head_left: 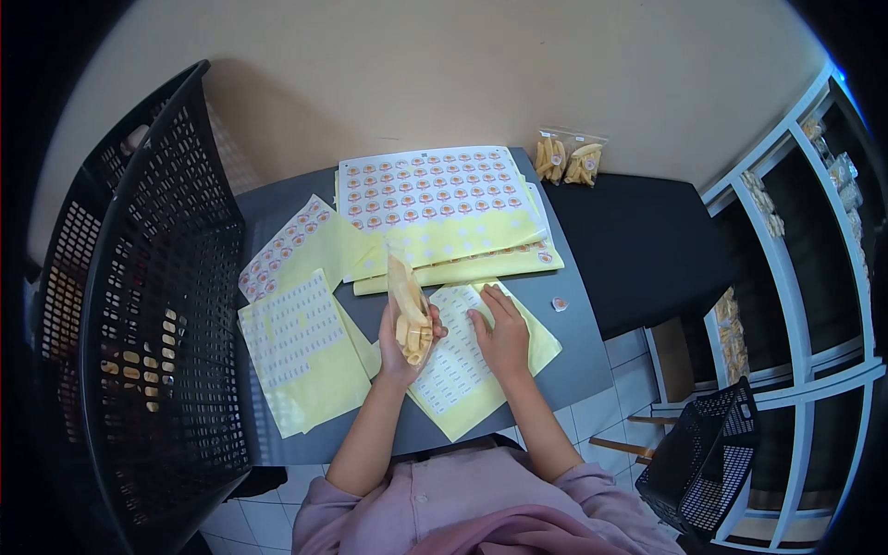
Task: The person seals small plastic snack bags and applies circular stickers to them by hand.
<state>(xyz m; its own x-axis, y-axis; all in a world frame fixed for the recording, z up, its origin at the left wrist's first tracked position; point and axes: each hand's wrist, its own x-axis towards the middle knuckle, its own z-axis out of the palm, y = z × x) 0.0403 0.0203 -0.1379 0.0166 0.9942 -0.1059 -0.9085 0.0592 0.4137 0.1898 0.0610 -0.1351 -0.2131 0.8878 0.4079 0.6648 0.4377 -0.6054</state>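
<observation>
Snacks (413,335) pale-yellow; label sheet (450,347) yellow-white, row-patterned; table (541,293) grey.

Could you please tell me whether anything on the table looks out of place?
One small round sticker lies alone on the grey table, to the right of the right hand and the label sheet. It looks odd being off any sheet; nothing appears spilled.

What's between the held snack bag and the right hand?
The head view shows left fingertips by the snack bag, then a label sheet reaching the right hand.
</observation>
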